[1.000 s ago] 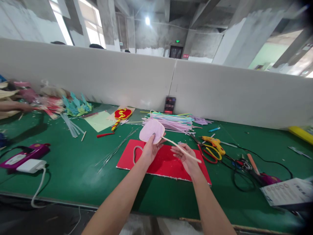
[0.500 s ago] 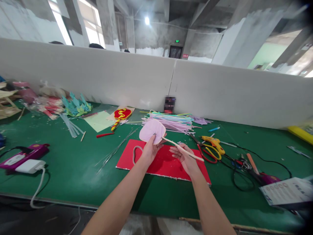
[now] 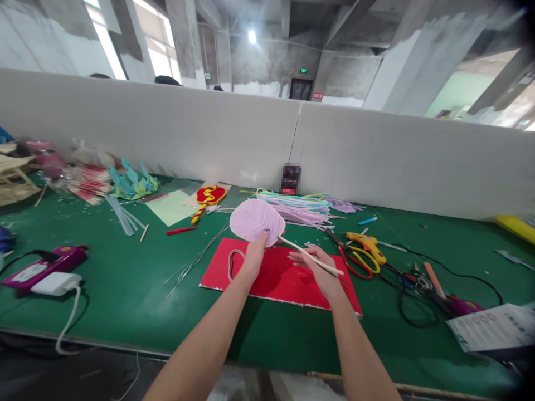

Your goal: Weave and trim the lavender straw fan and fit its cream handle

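Over the red board (image 3: 279, 281) I hold a hand fan (image 3: 254, 218) with a lilac ribbed face, a pale rim and a long pale handle. My left hand (image 3: 256, 259) is closed on the lower edge of the face, thumb on the front and the other fingers mostly hidden behind. At the handle, my right hand (image 3: 321, 273) has it resting loosely between thumb and fingers, with some fingertips stretched out to the left. Behind the fan lies a bundle of lilac and mint pipe cleaners (image 3: 298, 210).
To the right lie red-and-yellow scissors (image 3: 357, 262), a yellow glue gun (image 3: 368, 247) with a black cord, and a blue pen (image 3: 368, 221). Leftward are thin wires (image 3: 194, 262), a red-and-yellow fan (image 3: 209, 196), pale green paper (image 3: 171, 207) and a purple power strip (image 3: 45, 269). A white partition (image 3: 188, 128) stands behind.
The fan's face has turned more towards me and shifted slightly left, so more of its ribbed surface shows. Both hands stay at the fan.
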Tool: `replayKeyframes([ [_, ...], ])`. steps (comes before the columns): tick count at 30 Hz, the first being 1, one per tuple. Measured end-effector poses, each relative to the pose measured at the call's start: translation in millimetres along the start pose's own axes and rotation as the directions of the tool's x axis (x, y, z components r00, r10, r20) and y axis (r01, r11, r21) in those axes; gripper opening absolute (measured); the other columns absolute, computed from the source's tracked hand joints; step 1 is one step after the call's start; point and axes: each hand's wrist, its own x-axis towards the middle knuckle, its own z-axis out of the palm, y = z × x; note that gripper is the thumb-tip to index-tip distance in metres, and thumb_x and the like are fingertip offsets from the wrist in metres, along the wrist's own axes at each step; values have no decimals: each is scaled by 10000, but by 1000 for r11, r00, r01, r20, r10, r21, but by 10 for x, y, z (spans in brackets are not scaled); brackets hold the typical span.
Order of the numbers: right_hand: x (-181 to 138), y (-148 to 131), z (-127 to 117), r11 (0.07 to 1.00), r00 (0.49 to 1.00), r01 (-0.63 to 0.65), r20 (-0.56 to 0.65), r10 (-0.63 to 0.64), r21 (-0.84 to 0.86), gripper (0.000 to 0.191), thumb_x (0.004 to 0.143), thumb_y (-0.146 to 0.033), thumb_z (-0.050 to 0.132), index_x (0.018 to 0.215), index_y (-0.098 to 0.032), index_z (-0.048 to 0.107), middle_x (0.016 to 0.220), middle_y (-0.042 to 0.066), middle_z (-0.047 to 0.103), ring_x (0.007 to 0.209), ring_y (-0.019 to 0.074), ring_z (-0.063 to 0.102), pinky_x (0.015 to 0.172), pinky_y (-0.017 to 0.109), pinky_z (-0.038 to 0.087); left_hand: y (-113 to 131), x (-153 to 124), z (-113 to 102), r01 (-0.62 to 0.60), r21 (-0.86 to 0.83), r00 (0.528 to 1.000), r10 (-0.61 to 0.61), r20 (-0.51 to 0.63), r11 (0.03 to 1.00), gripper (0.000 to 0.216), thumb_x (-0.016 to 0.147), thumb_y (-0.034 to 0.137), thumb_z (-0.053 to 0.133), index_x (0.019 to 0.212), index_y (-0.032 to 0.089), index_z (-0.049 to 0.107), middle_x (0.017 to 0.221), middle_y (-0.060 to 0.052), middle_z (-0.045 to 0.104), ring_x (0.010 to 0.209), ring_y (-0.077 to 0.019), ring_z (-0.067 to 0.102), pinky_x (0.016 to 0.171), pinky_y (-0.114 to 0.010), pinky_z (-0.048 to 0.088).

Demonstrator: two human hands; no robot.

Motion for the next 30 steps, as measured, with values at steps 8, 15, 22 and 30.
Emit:
replayKeyframes([
  [8, 30, 66, -15, 994, 1000, -31, 5, 30, 108, 210, 697, -361, 687, 767, -212, 557, 868, 60, 730, 869, 227, 674, 739, 333, 536, 21, -27, 26, 3, 10, 998, -4, 69, 1000, 391, 723, 363, 594, 1028, 122, 635, 973, -124, 693, 901, -253, 641, 760, -337, 492],
  [15, 70, 139, -67, 976, 991, -121, -39, 130, 181, 192, 676, -320, 699, 752, -218, 557, 800, 33, 736, 781, 190, 693, 628, 245, 535, 1, -49, 38, -111, 20, 992, 112, -54, 994, 259, 688, 307, 654, 884, 140, 684, 927, -76, 708, 1038, -242, 582, 934, -334, 423],
  [22, 62, 139, -68, 972, 989, -146, -10, 151, 185, 173, 677, -316, 696, 758, -223, 574, 802, 27, 736, 780, 176, 692, 652, 238, 535, -10, -23, 41, -76, -57, 995, 72, -71, 996, 272, 678, 270, 660, 926, 161, 661, 941, -58, 701, 885, -221, 648, 843, -362, 488],
  [30, 22, 100, 39, 993, 998, -65, 26, 63, 99, 149, 731, -324, 656, 773, -203, 580, 853, 60, 732, 848, 221, 679, 721, 330, 543, 49, -70, 50, 40, -175, 995, -55, -85, 984, 214, 677, 238, 667, 876, 162, 653, 824, -47, 710, 731, -189, 673, 648, -278, 529],
])
